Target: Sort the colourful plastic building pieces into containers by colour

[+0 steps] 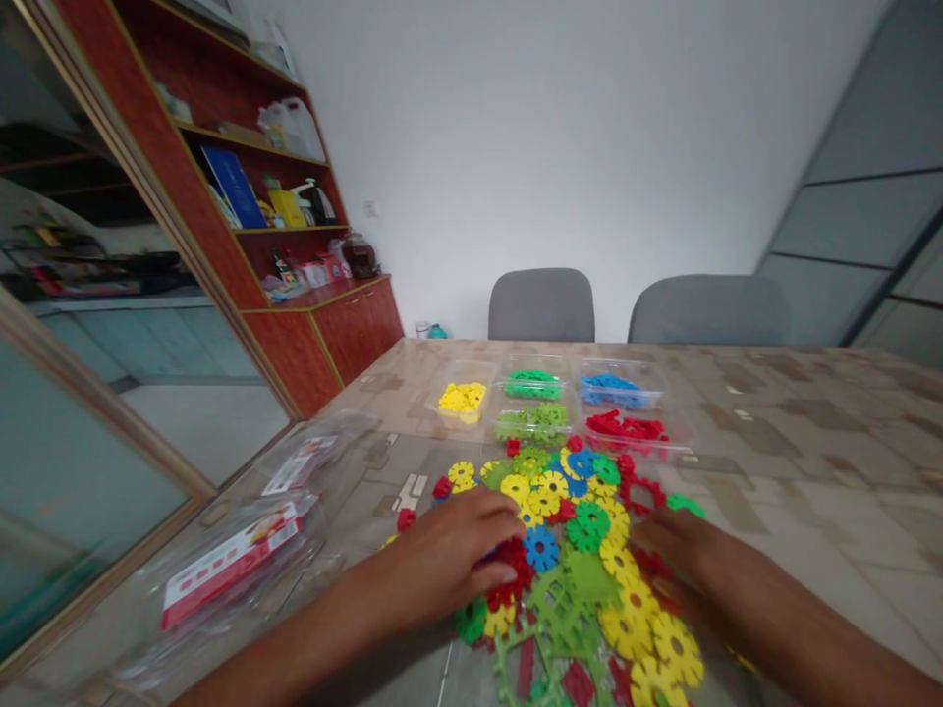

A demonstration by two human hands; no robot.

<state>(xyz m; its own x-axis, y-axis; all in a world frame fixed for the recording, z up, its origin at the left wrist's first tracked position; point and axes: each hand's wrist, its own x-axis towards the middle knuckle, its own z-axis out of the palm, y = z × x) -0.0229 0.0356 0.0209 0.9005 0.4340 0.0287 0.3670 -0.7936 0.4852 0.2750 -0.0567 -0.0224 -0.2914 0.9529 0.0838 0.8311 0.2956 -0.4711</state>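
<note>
A loose heap of plastic snowflake building discs [541,548] and flat shaped pieces in yellow, green, blue, red and lime covers the table in front of me. My left hand [468,540] rests on the left side of the heap, thumb apart from the curved fingers, over some red pieces [516,574]. No piece is plainly gripped in it. At the heap's right edge, my right hand [682,550] reaches in beside red pieces and yellow discs [637,599]. Its fingertips are blurred and partly hidden, so its grip does not show.
Behind the heap stand clear containers of yellow [462,401], green [533,384], lime [531,422], blue [613,390] and red pieces [628,430]. Clear plastic packaging [240,560] with printed labels lies at left. Two grey chairs [541,306] stand beyond the table [781,442].
</note>
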